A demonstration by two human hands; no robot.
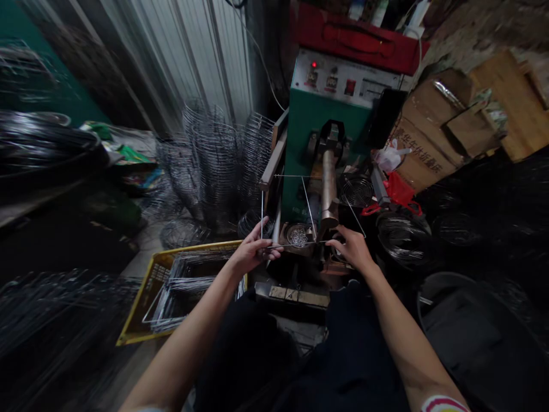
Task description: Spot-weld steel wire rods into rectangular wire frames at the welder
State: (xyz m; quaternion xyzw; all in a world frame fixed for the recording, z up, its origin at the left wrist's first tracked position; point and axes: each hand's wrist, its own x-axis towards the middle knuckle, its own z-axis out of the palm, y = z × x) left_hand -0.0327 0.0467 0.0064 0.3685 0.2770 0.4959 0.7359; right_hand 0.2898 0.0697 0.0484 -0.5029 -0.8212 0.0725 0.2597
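Note:
A thin wire frame (302, 194) stands in front of a green welding machine (319, 114), its rods rising toward a copper-coloured electrode arm (329, 186). My left hand (253, 252) is closed on the frame's near left end. My right hand (351, 246) is closed on the near right end, beside the electrode's tip. A small wire disc (297, 236) lies under the frame, between my hands.
A yellow crate (150, 286) with stacked wire frames sits at the lower left. Tall stacks of wire guards (214, 160) stand behind it. Cardboard boxes (429, 143), a round wire grille (357, 190) and coils of dark wire (403, 237) lie to the right. A black bin (476, 337) is near my right arm.

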